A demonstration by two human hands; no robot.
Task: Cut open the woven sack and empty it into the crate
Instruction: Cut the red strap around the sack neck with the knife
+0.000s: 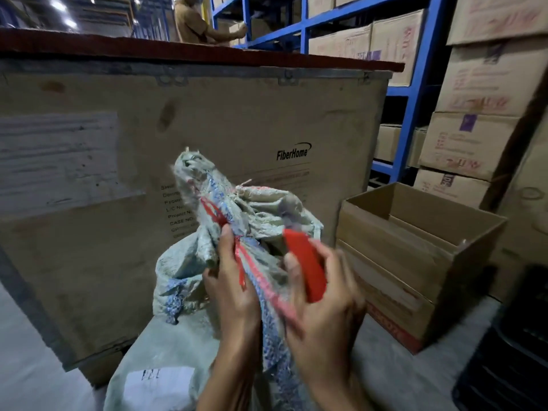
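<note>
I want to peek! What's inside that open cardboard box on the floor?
Only the cardboard box's bare brown inner walls show. Its bottom is hidden behind the near wall, so I cannot tell if anything lies inside.

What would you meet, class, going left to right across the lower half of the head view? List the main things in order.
Wooden crate → woven sack → left hand → red cutter held in the right hand → open cardboard box.

Rough woven plastic sack point(225, 221), smooth red plastic cutter point(305, 268), matt plywood crate point(118, 161)
</note>
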